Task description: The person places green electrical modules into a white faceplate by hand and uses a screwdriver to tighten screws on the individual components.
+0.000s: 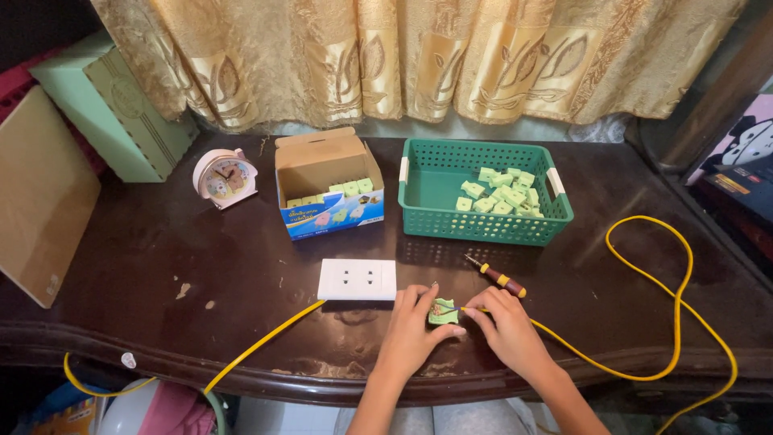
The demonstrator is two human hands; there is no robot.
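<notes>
My left hand (pixel 412 330) holds a small light green socket part (pixel 443 311) just above the dark wooden table (pixel 161 266). My right hand (pixel 509 322) pinches the end of a yellow cable (pixel 644 375) and presses it against the green part. A screwdriver (pixel 496 275) with a red and yellow handle lies just behind my right hand. A white wall outlet plate (pixel 357 279) rests flat to the left of my hands.
A green plastic basket (pixel 427 221) holds several green parts (pixel 501 193) at the back right. An open cardboard box (pixel 328 187) with more of them stands beside it. A small pink clock (pixel 223 177), a green box (pixel 113 105) and a beige board (pixel 40 193) stand at left. Another yellow cable (pixel 262 342) runs off the front edge.
</notes>
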